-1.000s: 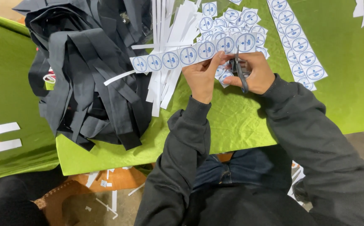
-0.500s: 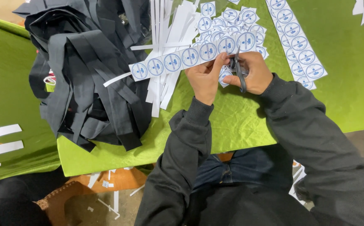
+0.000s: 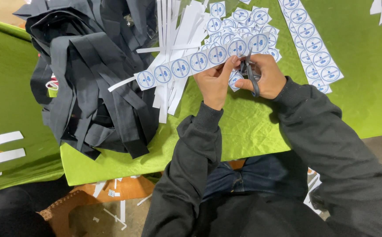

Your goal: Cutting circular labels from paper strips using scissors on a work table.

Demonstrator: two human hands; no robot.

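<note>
Left hand (image 3: 215, 83) pinches the near end of a long white paper strip printed with round blue-and-white labels (image 3: 191, 63), thumb and fingers clenched on its edge, so the strip runs out to the left and slightly downward from that hand, above the green cloth-covered table (image 3: 243, 127). Right hand (image 3: 265, 79), just beside the left and touching it, is closed around the grey handles of a pair of dark scissors (image 3: 250, 74), whose blades point up at the strip's right end. No container shows in view; a loose heap of cut round labels (image 3: 243, 19) lies on the table just beyond both hands, with narrow white paper offcuts (image 3: 173, 26) beside it. A second uncut strip of labels (image 3: 311, 44) lies to the right of the right hand. A pile of folded dark grey fabric pieces (image 3: 94, 79) sits well left of the hands.
</note>
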